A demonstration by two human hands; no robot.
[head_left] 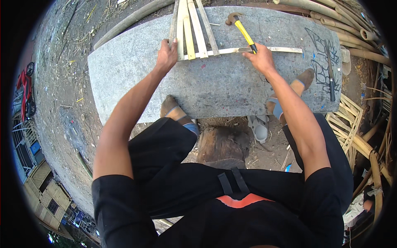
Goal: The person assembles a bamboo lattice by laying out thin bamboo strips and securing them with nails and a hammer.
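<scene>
On a grey board, several bamboo slats (197,29) lie side by side and run toward the far edge. Their near ends rest against a thin crosswise bamboo strip (285,50). My left hand (166,56) is closed around the near end of the leftmost slat. To the right, my right hand (261,58) grips the lower handle of a claw hammer (245,32), yellow and black, whose head points away to the far left. That same hand lies over the crosswise strip; whether its fingers also pinch the strip cannot be seen.
The grey board (223,91) carries my feet and, at its right end, a long dark-handled tool (331,78). Bamboo poles (343,18) are piled at the far right. A wooden stump (223,144) and grey clog (259,129) sit before me. Slatted bamboo frames (349,120) stand right.
</scene>
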